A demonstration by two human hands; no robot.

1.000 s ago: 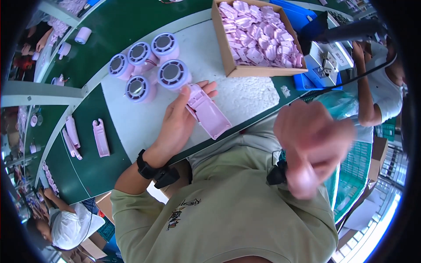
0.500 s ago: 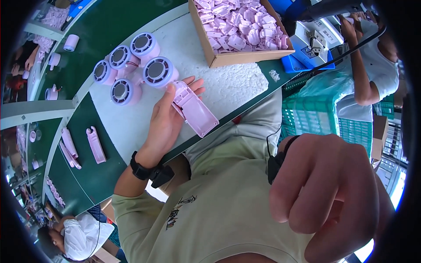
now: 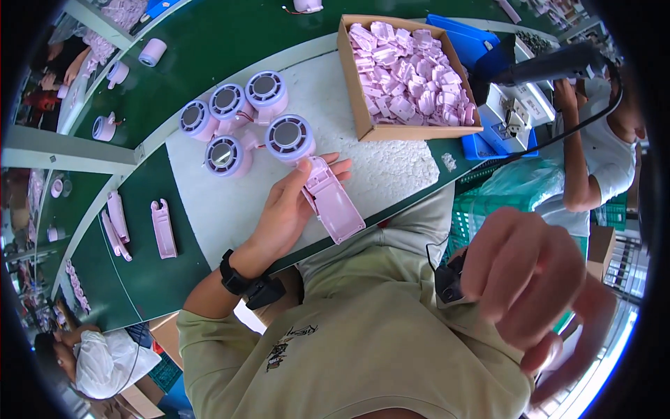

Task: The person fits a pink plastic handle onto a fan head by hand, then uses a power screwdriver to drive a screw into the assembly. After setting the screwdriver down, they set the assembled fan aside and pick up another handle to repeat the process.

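My left hand (image 3: pixel 283 208) is closed around a pink handheld fan (image 3: pixel 338 209), whose hollow open handle points toward me. The fan's round grilled head (image 3: pixel 289 137) rests at the far end, over the white mat. Several other pink fan heads (image 3: pixel 228 103) stand grouped just beyond and left of it, some with short red wires. My right hand (image 3: pixel 523 276) is raised close to the camera on the right, fingers curled in and slightly blurred. Whatever it may hold is hidden.
A cardboard box (image 3: pixel 419 133) of small pink plastic parts stands at the back. Loose pink handle shells (image 3: pixel 164 229) lie on the green table at left. A blue bin (image 3: pixel 481 146) and a green crate (image 3: pixel 464 213) are at right. Other people work nearby.
My right hand has shifted slightly and looks farther from the camera. The whole view has moved, so the table sits lower and more to the right. My left hand keeps its hold on the fan.
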